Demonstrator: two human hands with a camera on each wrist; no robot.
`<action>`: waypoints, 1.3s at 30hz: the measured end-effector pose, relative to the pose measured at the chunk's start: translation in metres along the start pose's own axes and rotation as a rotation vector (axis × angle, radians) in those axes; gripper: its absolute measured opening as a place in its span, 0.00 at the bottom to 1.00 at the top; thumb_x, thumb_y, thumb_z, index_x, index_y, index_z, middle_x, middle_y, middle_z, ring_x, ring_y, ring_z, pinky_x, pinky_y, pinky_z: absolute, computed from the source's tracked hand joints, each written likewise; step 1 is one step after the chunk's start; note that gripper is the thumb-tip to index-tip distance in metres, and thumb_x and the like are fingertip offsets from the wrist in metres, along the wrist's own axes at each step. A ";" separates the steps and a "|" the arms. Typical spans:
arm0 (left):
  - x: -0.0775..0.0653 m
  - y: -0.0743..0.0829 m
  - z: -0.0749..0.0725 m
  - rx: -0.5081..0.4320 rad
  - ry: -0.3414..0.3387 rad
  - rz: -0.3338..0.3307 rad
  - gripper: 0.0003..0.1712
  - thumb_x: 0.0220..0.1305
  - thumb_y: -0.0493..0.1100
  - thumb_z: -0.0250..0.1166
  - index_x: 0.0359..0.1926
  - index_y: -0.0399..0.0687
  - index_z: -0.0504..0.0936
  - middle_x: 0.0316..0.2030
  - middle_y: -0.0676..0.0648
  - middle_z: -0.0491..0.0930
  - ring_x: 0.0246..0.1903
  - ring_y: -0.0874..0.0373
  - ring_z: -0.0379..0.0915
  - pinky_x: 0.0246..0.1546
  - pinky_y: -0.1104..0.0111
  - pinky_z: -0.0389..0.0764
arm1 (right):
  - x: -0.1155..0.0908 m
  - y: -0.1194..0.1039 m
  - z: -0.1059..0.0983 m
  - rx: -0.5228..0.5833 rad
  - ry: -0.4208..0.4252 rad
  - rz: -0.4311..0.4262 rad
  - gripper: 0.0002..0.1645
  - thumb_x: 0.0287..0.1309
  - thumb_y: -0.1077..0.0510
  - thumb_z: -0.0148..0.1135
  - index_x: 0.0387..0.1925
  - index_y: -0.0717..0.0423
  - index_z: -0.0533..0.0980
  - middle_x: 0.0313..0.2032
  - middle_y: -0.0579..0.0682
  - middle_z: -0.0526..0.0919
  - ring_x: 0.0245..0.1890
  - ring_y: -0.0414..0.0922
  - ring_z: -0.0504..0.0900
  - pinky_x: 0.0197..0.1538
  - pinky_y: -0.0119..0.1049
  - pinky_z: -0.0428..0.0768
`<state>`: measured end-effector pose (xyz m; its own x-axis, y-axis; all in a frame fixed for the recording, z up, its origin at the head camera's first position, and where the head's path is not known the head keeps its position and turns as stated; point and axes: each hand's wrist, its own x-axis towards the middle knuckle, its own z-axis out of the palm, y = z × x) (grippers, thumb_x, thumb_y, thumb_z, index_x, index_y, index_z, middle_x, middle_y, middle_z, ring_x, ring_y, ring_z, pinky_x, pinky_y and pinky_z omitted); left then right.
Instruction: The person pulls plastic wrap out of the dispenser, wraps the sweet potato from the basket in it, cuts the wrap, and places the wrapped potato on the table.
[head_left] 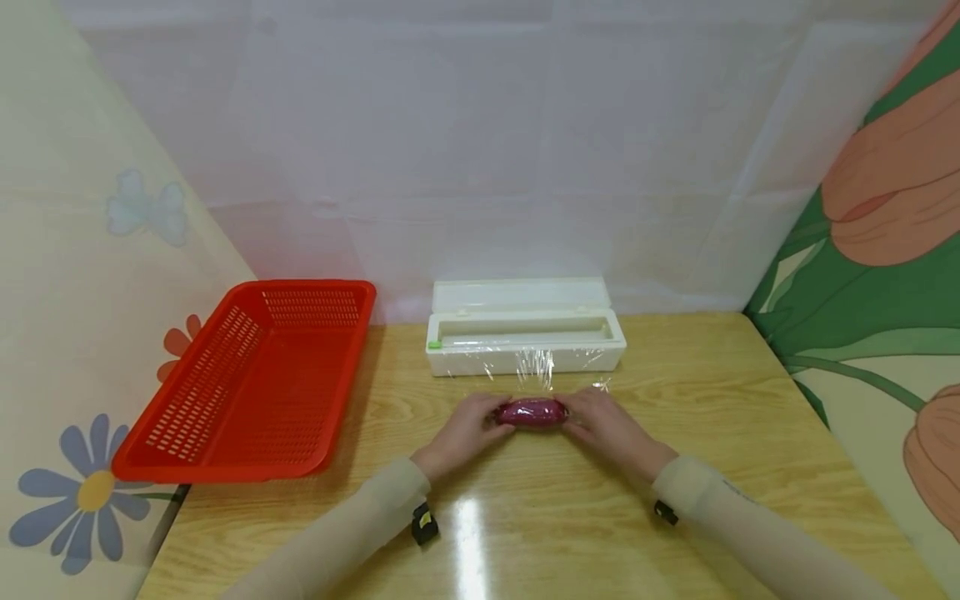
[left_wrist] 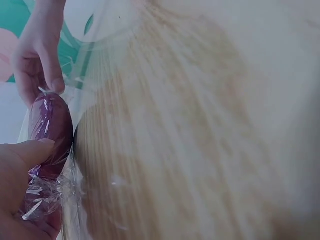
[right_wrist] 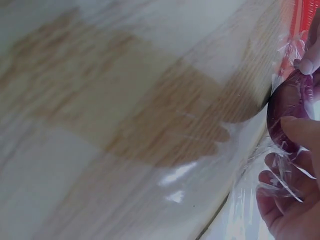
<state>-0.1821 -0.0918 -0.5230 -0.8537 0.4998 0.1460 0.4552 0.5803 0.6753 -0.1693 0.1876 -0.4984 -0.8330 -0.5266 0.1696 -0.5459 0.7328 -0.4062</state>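
A purple oblong vegetable (head_left: 532, 412) wrapped in clear cling film lies crosswise between both hands, low over the table. My left hand (head_left: 467, 429) grips its left end, the thumb (left_wrist: 30, 152) pressed along its side in the left wrist view. At the other end my right hand (head_left: 611, 429) holds it between thumb and fingers. Crumpled film (left_wrist: 42, 197) bunches at the ends by the fingers. From the vegetable, a shiny sheet of film (head_left: 536, 367) runs back to a white cling film box (head_left: 525, 360), whose lid (head_left: 521, 294) stands raised.
A red plastic basket (head_left: 348, 367) with slotted sides stands at the left of the wooden table (head_left: 712, 400). On the box's front edge sits a small green piece (head_left: 434, 345). White cloth (head_left: 487, 150) hangs behind, and flower-printed panels (head_left: 870, 350) flank the table.
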 end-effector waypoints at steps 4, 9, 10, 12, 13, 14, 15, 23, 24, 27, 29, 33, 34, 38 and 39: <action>-0.003 0.000 0.001 -0.016 0.008 -0.011 0.32 0.65 0.44 0.74 0.67 0.40 0.78 0.58 0.40 0.82 0.58 0.45 0.76 0.63 0.49 0.75 | -0.003 -0.002 -0.002 -0.006 -0.011 -0.006 0.34 0.66 0.54 0.70 0.69 0.63 0.73 0.57 0.58 0.84 0.59 0.57 0.80 0.66 0.59 0.74; -0.005 0.001 0.001 -0.014 0.022 -0.022 0.31 0.65 0.45 0.74 0.66 0.41 0.78 0.60 0.39 0.80 0.61 0.41 0.73 0.66 0.44 0.71 | -0.004 -0.004 -0.005 -0.007 -0.012 -0.008 0.37 0.66 0.53 0.70 0.72 0.63 0.70 0.59 0.59 0.82 0.61 0.57 0.79 0.68 0.59 0.73; -0.006 0.001 0.000 -0.020 0.026 -0.031 0.31 0.65 0.46 0.74 0.66 0.41 0.78 0.61 0.39 0.79 0.62 0.41 0.72 0.67 0.44 0.71 | -0.004 -0.005 -0.006 -0.009 -0.010 -0.013 0.37 0.66 0.53 0.70 0.71 0.63 0.70 0.59 0.59 0.82 0.60 0.57 0.79 0.67 0.58 0.74; -0.008 0.001 -0.001 -0.029 0.038 -0.051 0.32 0.65 0.48 0.74 0.67 0.42 0.78 0.62 0.39 0.78 0.63 0.41 0.72 0.67 0.44 0.71 | -0.004 -0.007 -0.006 -0.023 0.003 -0.032 0.37 0.65 0.53 0.71 0.70 0.63 0.71 0.58 0.59 0.82 0.59 0.57 0.79 0.66 0.58 0.75; -0.009 0.001 -0.001 -0.038 0.049 -0.063 0.32 0.66 0.50 0.74 0.67 0.43 0.78 0.62 0.39 0.78 0.63 0.41 0.71 0.66 0.44 0.71 | -0.003 -0.008 -0.007 -0.034 0.011 -0.044 0.36 0.65 0.53 0.71 0.69 0.63 0.72 0.57 0.59 0.83 0.59 0.57 0.80 0.66 0.58 0.76; -0.011 0.001 -0.002 -0.044 0.061 -0.072 0.32 0.66 0.52 0.73 0.67 0.44 0.78 0.63 0.40 0.78 0.63 0.42 0.71 0.66 0.44 0.72 | -0.003 -0.009 -0.007 -0.043 0.022 -0.057 0.35 0.64 0.54 0.72 0.68 0.63 0.73 0.57 0.59 0.83 0.58 0.57 0.80 0.65 0.57 0.76; -0.012 0.000 -0.003 -0.054 0.076 -0.082 0.32 0.67 0.53 0.73 0.67 0.45 0.78 0.63 0.40 0.78 0.63 0.42 0.72 0.66 0.44 0.73 | -0.002 -0.010 -0.007 -0.050 0.032 -0.069 0.35 0.64 0.54 0.73 0.67 0.63 0.74 0.56 0.59 0.83 0.57 0.57 0.81 0.64 0.57 0.77; -0.023 -0.003 -0.020 -0.121 0.192 -0.134 0.27 0.70 0.52 0.70 0.64 0.44 0.80 0.59 0.43 0.80 0.58 0.47 0.75 0.60 0.52 0.79 | 0.004 -0.016 -0.011 -0.097 0.091 -0.154 0.29 0.63 0.54 0.74 0.61 0.63 0.78 0.53 0.57 0.85 0.54 0.55 0.82 0.61 0.54 0.80; -0.024 -0.004 -0.023 -0.130 0.221 -0.136 0.26 0.70 0.51 0.70 0.63 0.44 0.81 0.58 0.43 0.81 0.57 0.48 0.76 0.58 0.53 0.81 | 0.006 -0.017 -0.012 -0.097 0.095 -0.162 0.29 0.63 0.53 0.73 0.61 0.63 0.79 0.53 0.57 0.85 0.54 0.55 0.83 0.61 0.54 0.80; -0.022 -0.008 -0.034 -0.174 0.361 -0.120 0.21 0.69 0.44 0.72 0.59 0.40 0.84 0.52 0.42 0.84 0.52 0.47 0.78 0.51 0.56 0.83 | 0.016 -0.020 -0.019 -0.086 0.107 -0.183 0.28 0.64 0.53 0.72 0.61 0.64 0.78 0.53 0.57 0.85 0.54 0.55 0.83 0.61 0.54 0.80; -0.020 -0.012 -0.042 -0.179 0.465 -0.104 0.19 0.66 0.41 0.74 0.56 0.38 0.86 0.49 0.41 0.85 0.49 0.46 0.79 0.47 0.57 0.82 | 0.026 -0.023 -0.024 -0.074 0.105 -0.187 0.27 0.65 0.53 0.72 0.61 0.63 0.78 0.54 0.57 0.85 0.55 0.55 0.82 0.62 0.54 0.80; -0.014 -0.020 -0.052 -0.212 0.610 -0.104 0.20 0.61 0.37 0.77 0.54 0.38 0.86 0.48 0.40 0.86 0.46 0.45 0.78 0.44 0.59 0.79 | 0.047 -0.031 -0.032 -0.067 0.082 -0.205 0.25 0.67 0.53 0.70 0.60 0.61 0.79 0.55 0.56 0.85 0.57 0.54 0.82 0.64 0.53 0.79; -0.013 -0.023 -0.053 -0.216 0.632 -0.113 0.21 0.60 0.37 0.78 0.54 0.39 0.86 0.47 0.40 0.85 0.46 0.45 0.77 0.44 0.59 0.78 | 0.053 -0.034 -0.033 -0.063 0.076 -0.211 0.24 0.67 0.53 0.70 0.60 0.60 0.79 0.55 0.56 0.85 0.56 0.53 0.82 0.63 0.53 0.79; -0.010 -0.032 -0.054 -0.238 0.713 -0.152 0.24 0.57 0.38 0.80 0.54 0.38 0.84 0.46 0.37 0.81 0.48 0.42 0.74 0.46 0.55 0.75 | 0.076 -0.046 -0.033 -0.066 0.046 -0.245 0.21 0.70 0.54 0.67 0.58 0.59 0.81 0.53 0.54 0.86 0.54 0.52 0.83 0.62 0.51 0.80; -0.010 -0.033 -0.054 -0.236 0.732 -0.162 0.25 0.57 0.38 0.80 0.55 0.38 0.83 0.46 0.36 0.80 0.48 0.41 0.73 0.48 0.53 0.74 | 0.082 -0.049 -0.032 -0.065 0.036 -0.250 0.20 0.71 0.54 0.66 0.58 0.59 0.81 0.52 0.54 0.86 0.54 0.52 0.83 0.62 0.50 0.80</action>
<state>-0.2025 -0.1510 -0.5075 -0.8917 -0.1775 0.4164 0.3153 0.4167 0.8526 -0.2133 0.1226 -0.4355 -0.6738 -0.6798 0.2895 -0.7386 0.6089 -0.2892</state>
